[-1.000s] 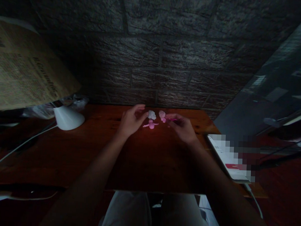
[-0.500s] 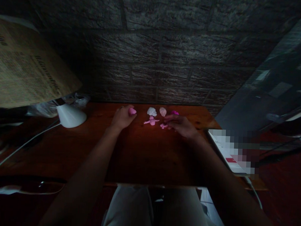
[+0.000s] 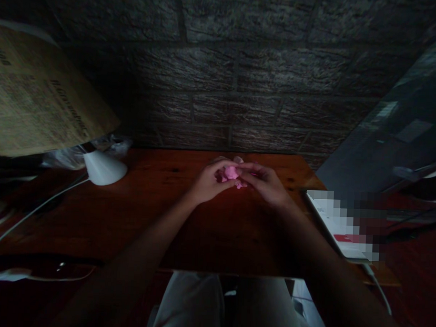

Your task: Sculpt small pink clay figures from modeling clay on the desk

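Over the wooden table, both hands meet at a lump of pink modelling clay [image 3: 232,172]. My left hand [image 3: 208,183] curls its fingers and thumb round the lump from the left. From the right, my right hand [image 3: 269,185] pinches its edge between bent fingers and thumb. Just below the fingertips lies a small knobbly pink clay piece [image 3: 240,185]. A pale pink lump [image 3: 238,159] peeks out behind the hands. The white lump and the pink figure with outstretched arms are mostly hidden by my left hand.
On the left of the wooden table [image 3: 201,244] stands a lamp with a white base [image 3: 105,168] and a newsprint-patterned shade [image 3: 45,95]. Its white cable runs along the left. A white device [image 3: 325,215], partly pixelated, lies at the right edge. A brick wall [image 3: 207,72] rises behind.
My left hand has moved right, bringing the pink clay lump to my right hand. The fingers of my right hand now touch the lump. The view has shifted slightly.
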A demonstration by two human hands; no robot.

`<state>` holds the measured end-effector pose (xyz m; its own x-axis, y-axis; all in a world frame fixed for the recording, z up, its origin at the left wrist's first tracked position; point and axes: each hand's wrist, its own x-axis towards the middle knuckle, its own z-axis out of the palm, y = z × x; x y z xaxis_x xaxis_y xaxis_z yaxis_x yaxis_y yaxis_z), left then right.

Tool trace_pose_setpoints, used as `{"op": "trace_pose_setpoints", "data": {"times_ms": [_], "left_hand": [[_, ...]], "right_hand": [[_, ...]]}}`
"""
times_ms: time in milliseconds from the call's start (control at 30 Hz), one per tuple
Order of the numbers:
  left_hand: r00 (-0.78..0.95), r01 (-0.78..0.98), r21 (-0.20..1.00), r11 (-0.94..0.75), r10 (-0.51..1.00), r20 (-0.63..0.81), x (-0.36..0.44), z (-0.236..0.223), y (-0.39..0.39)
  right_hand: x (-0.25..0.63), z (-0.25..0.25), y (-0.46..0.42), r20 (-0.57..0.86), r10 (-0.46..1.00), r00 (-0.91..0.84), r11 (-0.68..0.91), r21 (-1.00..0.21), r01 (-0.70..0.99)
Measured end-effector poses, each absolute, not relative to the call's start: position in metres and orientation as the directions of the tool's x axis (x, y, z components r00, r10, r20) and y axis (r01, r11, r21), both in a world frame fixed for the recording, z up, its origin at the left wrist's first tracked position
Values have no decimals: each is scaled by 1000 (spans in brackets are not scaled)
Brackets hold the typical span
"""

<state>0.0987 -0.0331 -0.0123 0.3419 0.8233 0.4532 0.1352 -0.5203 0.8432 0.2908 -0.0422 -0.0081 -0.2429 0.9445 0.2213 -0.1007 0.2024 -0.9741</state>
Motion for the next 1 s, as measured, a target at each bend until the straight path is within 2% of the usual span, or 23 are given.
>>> {"op": "trace_pose_setpoints", "data": {"times_ms": [233,500,633,767,867,1000], "left_hand": [[285,124,875,-469,861,421,98,-14,-32],[281,129,800,-586,795,538,95,-25,-25],[309,154,775,-614,774,552,95,-24,-25],[334,182,707,-684,719,610,96,-22,-28],[332,144,751,-644,746,577,95,-23,-28],[266,133,813,-566,811,521,93,-25,-25]], "right_hand": [[294,-10,-41,185,947,-264,177,-983,-56],[292,-16,-36,134,964,-230,91,-978,-188],[288,-14,-36,189,964,-190,148,-967,-208],[283,-17,-35,344,927,-152,334,-938,-90],[279,-23,-35,457,885,-90,462,-886,48],[276,-17,-32,455,881,-127,472,-863,181]]}}
